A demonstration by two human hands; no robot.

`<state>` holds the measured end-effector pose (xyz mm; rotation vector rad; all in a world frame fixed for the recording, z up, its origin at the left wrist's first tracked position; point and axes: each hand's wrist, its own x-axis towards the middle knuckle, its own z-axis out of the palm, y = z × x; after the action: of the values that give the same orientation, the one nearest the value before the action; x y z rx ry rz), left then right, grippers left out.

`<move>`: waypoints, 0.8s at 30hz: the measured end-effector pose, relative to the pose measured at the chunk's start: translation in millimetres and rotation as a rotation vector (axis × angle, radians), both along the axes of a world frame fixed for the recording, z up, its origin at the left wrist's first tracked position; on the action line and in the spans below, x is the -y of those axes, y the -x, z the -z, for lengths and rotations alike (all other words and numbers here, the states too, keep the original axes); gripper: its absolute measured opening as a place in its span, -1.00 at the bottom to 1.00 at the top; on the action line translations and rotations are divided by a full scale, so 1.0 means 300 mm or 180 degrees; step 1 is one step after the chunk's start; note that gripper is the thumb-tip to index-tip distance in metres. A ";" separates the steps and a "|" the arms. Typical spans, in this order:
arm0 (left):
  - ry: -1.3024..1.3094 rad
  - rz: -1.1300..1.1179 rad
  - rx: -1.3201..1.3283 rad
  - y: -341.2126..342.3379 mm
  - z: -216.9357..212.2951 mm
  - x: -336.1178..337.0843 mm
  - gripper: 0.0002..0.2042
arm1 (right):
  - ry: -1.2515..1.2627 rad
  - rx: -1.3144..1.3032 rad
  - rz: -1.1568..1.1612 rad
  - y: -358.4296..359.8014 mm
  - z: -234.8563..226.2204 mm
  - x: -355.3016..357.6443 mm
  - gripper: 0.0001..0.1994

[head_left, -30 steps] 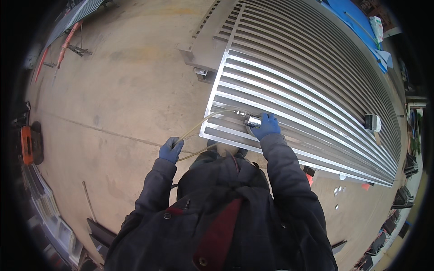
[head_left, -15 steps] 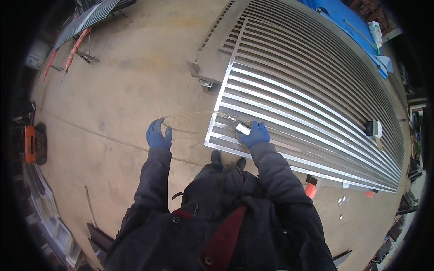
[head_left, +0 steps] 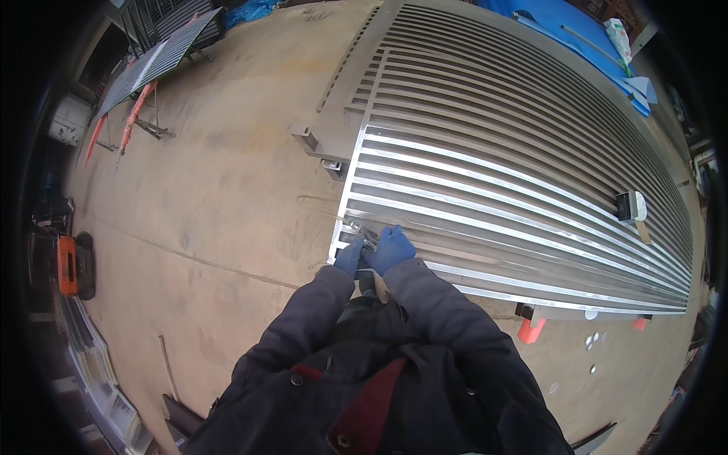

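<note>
A small silver air tool (head_left: 366,235) with a pale, thin hose (head_left: 322,209) at its far-left end is over the near-left corner of a slatted metal panel (head_left: 425,182). My right hand (head_left: 395,249), in a blue glove, is closed round the tool from the right. Against its near-left side is my left hand (head_left: 348,257), also gloved in blue, its fingers bent onto the tool; their tips are partly hidden. The hose loops out past the panel's left edge. Several near slats look bright and shiny, while those farther off are dull grey.
A dark block with a white top (head_left: 631,206) rests on the panel's right part. Orange-red supports (head_left: 531,331) show under its near edge. Blue sheeting (head_left: 565,38) lies at the far right. Another slatted panel (head_left: 155,57) stands on orange-red legs at the far left. An orange machine (head_left: 68,265) is at left.
My left hand has left the hose loop and come right, up against the tool. My right hand and the tool have shifted left and nearer. The whole view has turned slightly.
</note>
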<state>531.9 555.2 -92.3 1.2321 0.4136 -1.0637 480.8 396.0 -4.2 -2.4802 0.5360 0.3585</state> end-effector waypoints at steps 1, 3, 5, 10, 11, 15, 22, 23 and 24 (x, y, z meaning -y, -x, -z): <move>0.0340 -0.0216 -0.0386 0.001 -0.017 0.005 -0.44 | 0.0240 0.0111 -0.0259 0.021 0.013 -0.014 -0.29; 0.0738 -0.0779 -0.1204 0.024 -0.065 0.018 -0.45 | 0.0760 0.0769 -0.0686 0.065 0.041 -0.045 -0.44; 0.1072 -0.0830 -0.1339 0.059 -0.115 0.034 -0.49 | 0.1165 0.1154 -0.1053 0.103 0.060 -0.071 -0.57; 0.1609 -0.1136 -0.1540 0.099 -0.123 0.063 -0.65 | 0.1648 0.1271 -0.1851 0.136 0.034 -0.137 -0.67; 0.1741 -0.1181 -0.1504 0.100 -0.113 0.047 -0.67 | 0.1494 0.1375 -0.1792 0.137 0.015 -0.148 -0.65; 0.1072 -0.1392 -0.0652 0.073 -0.100 -0.071 -0.72 | 0.0339 0.1886 -0.1558 0.184 -0.051 -0.089 -0.58; -0.1462 -0.0851 0.2223 -0.093 -0.228 -0.268 -0.45 | -0.0508 0.1344 -0.0478 0.344 0.050 0.221 -0.54; -0.1508 -0.0735 0.2427 -0.115 -0.230 -0.264 -0.43 | -0.0483 0.1019 -0.0352 0.386 0.078 0.262 -0.55; -0.1583 -0.0681 0.2495 -0.139 -0.227 -0.250 -0.42 | -0.0512 0.1003 -0.0327 0.429 0.104 0.297 -0.55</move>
<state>573.5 630.3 -24.3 1.8797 0.1873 -0.2346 352.2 306.9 -35.5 -2.3507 0.2409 0.0437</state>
